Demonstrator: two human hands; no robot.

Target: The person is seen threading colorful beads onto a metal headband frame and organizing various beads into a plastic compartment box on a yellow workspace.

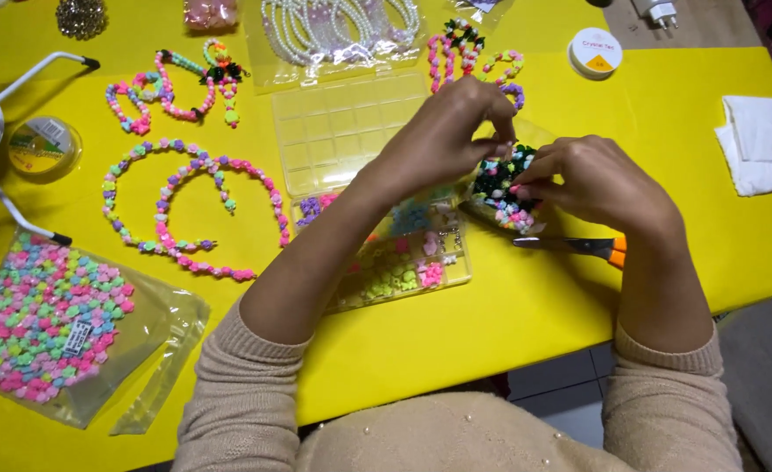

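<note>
At the far left, a clear plastic bag of pastel pink, green and blue beads lay on the yellow table, with a small round tub with a yellow label above it. Just to their right, long strings of pastel beads curled on the tabletop, and shorter beaded loops lay beyond them. A clear plastic compartment box stood open in the middle, its upper half bare and its lower half holding loose coloured beads. A packet of white pearl strands sat past it.

The left hand reached across the box with its fingers pinched together at the top edge of a small clear bag of black, pink and green beads, which was held just above the table beside the box's right edge. The right hand gripped the same bag from the other side, fingertips pressed on it.

Beneath the right hand lay scissors with an orange handle. A white round spool of thread rested further back, and a folded white cloth sat at the right edge.
</note>
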